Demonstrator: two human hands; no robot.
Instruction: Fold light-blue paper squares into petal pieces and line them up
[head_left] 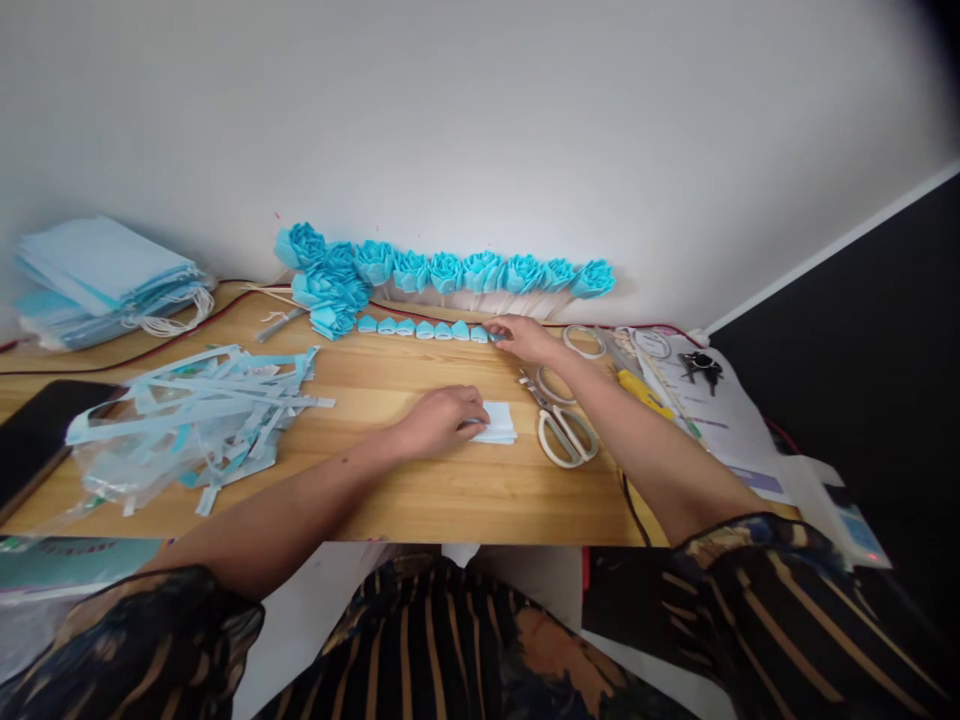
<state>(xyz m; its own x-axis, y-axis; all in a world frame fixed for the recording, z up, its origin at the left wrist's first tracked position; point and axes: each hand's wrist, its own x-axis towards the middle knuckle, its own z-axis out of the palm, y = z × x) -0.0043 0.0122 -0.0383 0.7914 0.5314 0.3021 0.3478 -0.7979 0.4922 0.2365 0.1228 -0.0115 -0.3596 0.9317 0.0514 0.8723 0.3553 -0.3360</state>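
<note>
My left hand (pixel 439 422) is curled at the left edge of a small stack of pale blue fabric pieces (pixel 501 423), its fingertips closed on that edge. Farther back, my right hand (pixel 523 338) pinches a small folded blue fabric piece (pixel 495 337) at the right end of a row. The other pieces of this row, such as one folded blue petal (pixel 424 330), lie side by side on the wooden table (pixel 465 500). My right fingers partly hide the piece they hold.
Blue fabric flowers (pixel 446 272) on sticks line the wall. Scissors (pixel 568 435) lie near my right forearm, with a yellow cutter (pixel 645 393) beyond. At left are cut strips (pixel 217 410), a stack of blue masks (pixel 105 270) and a phone (pixel 45 435). Keys (pixel 702 370) rest on papers at right.
</note>
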